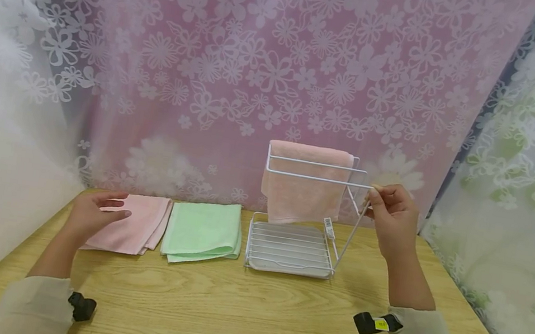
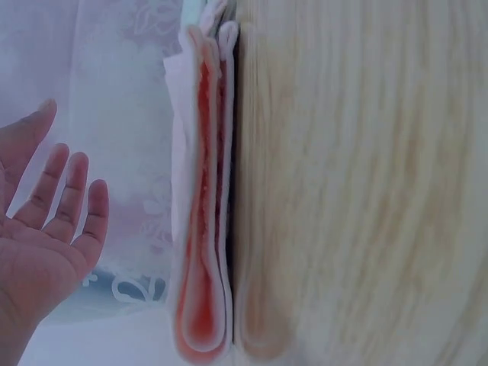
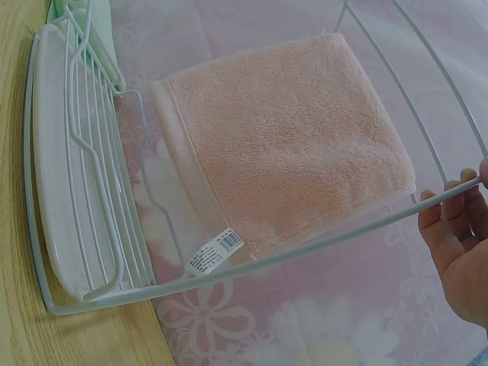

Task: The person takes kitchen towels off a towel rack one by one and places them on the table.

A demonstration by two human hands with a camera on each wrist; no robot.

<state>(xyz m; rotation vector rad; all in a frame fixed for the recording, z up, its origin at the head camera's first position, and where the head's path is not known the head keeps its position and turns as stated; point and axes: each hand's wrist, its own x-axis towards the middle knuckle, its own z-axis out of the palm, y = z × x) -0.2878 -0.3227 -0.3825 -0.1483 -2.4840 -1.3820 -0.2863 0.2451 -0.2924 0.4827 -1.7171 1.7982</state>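
Note:
A white wire rack (image 1: 291, 249) stands on the table, with a pale tray under its lower bars. Over its rear top bar hangs a peach towel (image 1: 303, 186). My right hand (image 1: 394, 220) pinches the rack's front right top corner; in the right wrist view its fingers (image 3: 442, 229) curl at the side rail. My left hand (image 1: 94, 214) hovers above a folded pink towel (image 1: 138, 223), fingers spread and holding nothing. The left wrist view shows that hand (image 2: 53, 236) apart from the towel's layered edge (image 2: 202, 206).
A folded green towel (image 1: 203, 232) lies between the pink towel and the rack. A paper label (image 1: 329, 228) hangs at the rack's right side. Behind the wooden table (image 1: 208, 311) hangs a flowered curtain (image 1: 259, 75), with pale walls or curtains on both sides.

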